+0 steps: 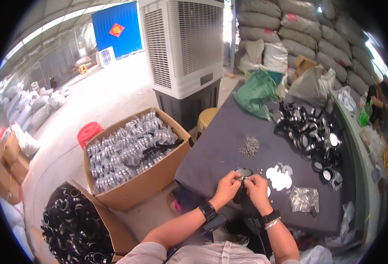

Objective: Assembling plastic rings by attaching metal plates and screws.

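Pinching the round part (245, 171) at its near edge, left fingers (236, 175) and right fingers (252, 179) clamped; I'd brace it low over the tabletop (214, 152).

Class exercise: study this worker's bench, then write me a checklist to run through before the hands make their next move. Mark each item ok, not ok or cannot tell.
1. Left hand and right hand both at the round black-rimmed part: ok.
2. Grip secure on that part: cannot tell; the grasp hides the contact.
3. White discs close by: ok, beside the right hand.
4. Small grey pieces all in one pile: not ok; a few lie apart, near the white discs.
5. Clear plastic bag resting on the dark tabletop: ok.
6. Wristwear off: not ok; there is a dark band on each wrist and a silver bangle on the right.
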Tool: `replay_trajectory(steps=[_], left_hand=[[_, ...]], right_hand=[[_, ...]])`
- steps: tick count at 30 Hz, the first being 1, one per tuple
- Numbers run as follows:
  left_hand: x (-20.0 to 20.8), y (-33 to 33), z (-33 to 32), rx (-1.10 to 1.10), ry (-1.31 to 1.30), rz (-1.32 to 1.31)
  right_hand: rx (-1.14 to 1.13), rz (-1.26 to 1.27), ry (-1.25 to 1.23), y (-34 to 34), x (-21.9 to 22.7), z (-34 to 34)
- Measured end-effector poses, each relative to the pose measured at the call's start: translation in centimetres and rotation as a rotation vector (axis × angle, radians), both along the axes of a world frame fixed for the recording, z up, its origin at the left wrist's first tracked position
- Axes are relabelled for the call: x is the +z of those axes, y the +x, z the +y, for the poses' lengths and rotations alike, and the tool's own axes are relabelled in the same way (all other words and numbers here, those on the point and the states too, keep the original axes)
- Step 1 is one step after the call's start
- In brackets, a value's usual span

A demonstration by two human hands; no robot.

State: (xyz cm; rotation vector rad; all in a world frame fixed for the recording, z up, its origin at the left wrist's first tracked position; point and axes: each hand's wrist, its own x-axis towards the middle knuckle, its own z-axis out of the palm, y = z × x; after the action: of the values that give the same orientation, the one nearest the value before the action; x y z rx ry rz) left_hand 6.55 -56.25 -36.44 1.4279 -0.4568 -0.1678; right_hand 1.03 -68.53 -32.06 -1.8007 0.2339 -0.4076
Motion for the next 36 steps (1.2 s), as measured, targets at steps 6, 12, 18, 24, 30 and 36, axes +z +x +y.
replay_trajectory(steps=[6, 12, 18, 24, 30, 36], left_hand=[[0.1, 0.4, 0.3, 0.024, -0.026, 0.002], [1.0, -0.3, 0.9, 0.002, -0.018, -0.021], [1.7, 0.2, 0.8, -0.091, -0.043, 0.107], [5.2, -0.1, 2.4, -0.143, -0.071, 0.475], [5.9, -0.6, 2.1, 0.025, 0.123, 0.363], [5.2, -1.0, 2.3, 0.033, 0.144, 0.362]], right_hand=[[0.056, -0.133, -0.283, 0.3, 0.7, -0.7], [0.178, -0.14, -0.34, 0.7, 1.0, -2.7], [0.291, -0.137, -0.508, 2.2, 1.3, -3.7], [0.195, -0.204, -0.604, 1.0, 2.7, -2.3], [-0.007, 0.1, -0.714, -5.5, 3.8, -7.5], [0.077, 0.228, -0.801, -7.2, 3.2, -5.3]])
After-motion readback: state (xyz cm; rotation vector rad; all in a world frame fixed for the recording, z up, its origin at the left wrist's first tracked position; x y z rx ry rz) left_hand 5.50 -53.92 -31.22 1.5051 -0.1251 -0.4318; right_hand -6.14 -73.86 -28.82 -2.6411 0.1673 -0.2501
